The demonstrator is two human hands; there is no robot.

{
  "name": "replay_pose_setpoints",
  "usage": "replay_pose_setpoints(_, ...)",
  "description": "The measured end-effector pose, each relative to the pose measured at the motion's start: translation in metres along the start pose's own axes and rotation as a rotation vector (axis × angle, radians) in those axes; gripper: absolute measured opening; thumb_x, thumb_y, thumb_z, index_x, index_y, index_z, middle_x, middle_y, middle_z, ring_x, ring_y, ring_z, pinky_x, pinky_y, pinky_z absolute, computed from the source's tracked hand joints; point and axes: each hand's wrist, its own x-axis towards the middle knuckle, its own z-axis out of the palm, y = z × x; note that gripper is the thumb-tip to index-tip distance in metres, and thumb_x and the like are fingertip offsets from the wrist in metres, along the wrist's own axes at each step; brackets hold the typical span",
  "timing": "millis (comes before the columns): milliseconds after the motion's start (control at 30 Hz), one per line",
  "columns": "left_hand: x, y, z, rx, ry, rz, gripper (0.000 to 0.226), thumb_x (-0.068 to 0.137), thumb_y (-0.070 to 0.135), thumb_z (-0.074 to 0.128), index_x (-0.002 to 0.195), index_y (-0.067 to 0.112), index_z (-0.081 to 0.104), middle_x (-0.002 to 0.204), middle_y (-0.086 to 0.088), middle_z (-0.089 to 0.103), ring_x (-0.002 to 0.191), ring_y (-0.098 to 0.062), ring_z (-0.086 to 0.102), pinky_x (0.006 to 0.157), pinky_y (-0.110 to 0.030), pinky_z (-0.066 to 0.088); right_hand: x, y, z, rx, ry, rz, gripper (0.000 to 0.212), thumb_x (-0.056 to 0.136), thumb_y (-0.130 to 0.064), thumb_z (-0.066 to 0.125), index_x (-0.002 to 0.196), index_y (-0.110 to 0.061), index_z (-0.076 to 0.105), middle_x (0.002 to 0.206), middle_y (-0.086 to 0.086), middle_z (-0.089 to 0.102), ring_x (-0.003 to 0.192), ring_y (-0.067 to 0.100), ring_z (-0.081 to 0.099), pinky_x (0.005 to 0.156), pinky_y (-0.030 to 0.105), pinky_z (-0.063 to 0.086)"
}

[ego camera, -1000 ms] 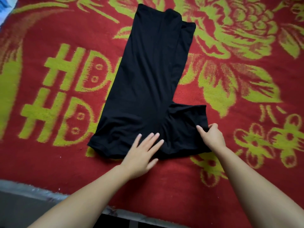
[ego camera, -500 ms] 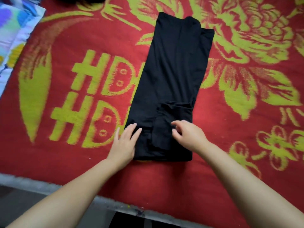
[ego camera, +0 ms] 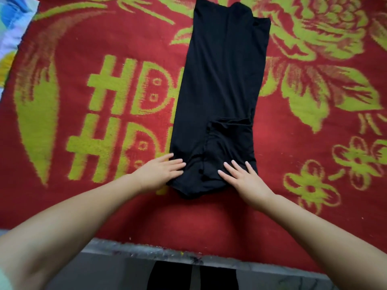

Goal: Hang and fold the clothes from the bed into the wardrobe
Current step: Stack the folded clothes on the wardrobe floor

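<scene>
Pressing flat, the left hand and right hand are spread open on the garment at six o'clock, nothing gripped; the tucked sleeve may be rumpled if dragged.

- Light is soft and even across the red blanket with yellow-green flower pattern, bright enough for saturated colour, with no glare.
- Faint shadows lie just under the two forearms at the lower middle of the frame.
- The long black folded garment reads as a near-flat dark mass; only slight creases show near its lower end.
- Wide-angle distortion bows the edges and swells the forearms in the lower corners.
- Overall detail is slightly soft, softest at the upper left corner.
</scene>
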Motion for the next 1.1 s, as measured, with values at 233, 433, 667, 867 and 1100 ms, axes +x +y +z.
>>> replay_pose_setpoints(233,-0.048,0.031,-0.051,-1.051,-0.440,-0.093,0.035,0.091,0.004,0.044,0.119,0.010,0.064,0.097,0.016,0.046,0.086,-0.003,0.056,0.091,-0.022,0.045,-0.064,-0.013,-0.038,0.424,-0.418,-0.265,0.080,0.081,0.014,0.030,0.149,-0.029,0.033,0.157,0.001,0.026,0.144,0.019,0.026,0.117,0.035,0.023)
replay_pose_setpoints(433,-0.006,-0.055,-0.102,-1.605,-0.345,-0.389,0.025,0.096,0.012,0.051,0.116,0.000,0.062,0.115,-0.013,0.068,0.103,-0.021,0.064,0.097,-0.038,0.047,-0.023,0.064,-0.103,0.731,-0.068,0.024,0.061,0.078,0.011,0.043,0.130,-0.017,0.059,0.132,0.004,0.059,0.120,0.020,0.056,0.096,0.012,0.037)
replay_pose_setpoints(667,0.093,-0.094,-0.103,-0.951,0.467,-1.017,0.054,0.094,0.034,0.056,0.140,0.013,0.039,0.136,-0.011,0.049,0.124,-0.028,0.047,0.100,-0.039,0.037,0.064,0.100,-0.116,0.442,0.478,0.420,0.058,0.092,-0.011,0.050,0.147,-0.017,0.034,0.145,0.008,0.041,0.134,0.028,0.036,0.107,0.045,0.030)
replay_pose_setpoints(867,0.066,0.016,-0.040,-0.209,0.399,-0.248,0.084,0.081,0.053,0.049,0.149,0.010,0.028,0.157,-0.013,0.022,0.146,-0.025,0.018,0.113,-0.060,0.021,0.022,0.025,-0.030,0.183,0.378,0.046,0.086,0.076,-0.040,0.065,0.151,-0.022,0.028,0.158,0.013,0.018,0.146,0.036,0.012,0.108,0.069,0.011)
replay_pose_setpoints(1100,0.070,0.009,-0.024,-0.182,0.118,-0.345,0.095,0.081,-0.003,0.051,0.147,0.017,-0.014,0.158,-0.016,-0.010,0.143,-0.031,-0.015,0.116,-0.051,0.001,0.043,0.029,-0.021,0.131,0.171,0.214,0.093,0.092,-0.015,0.048,0.143,-0.037,-0.027,0.159,0.008,-0.021,0.143,0.042,-0.018,0.108,0.068,-0.005)
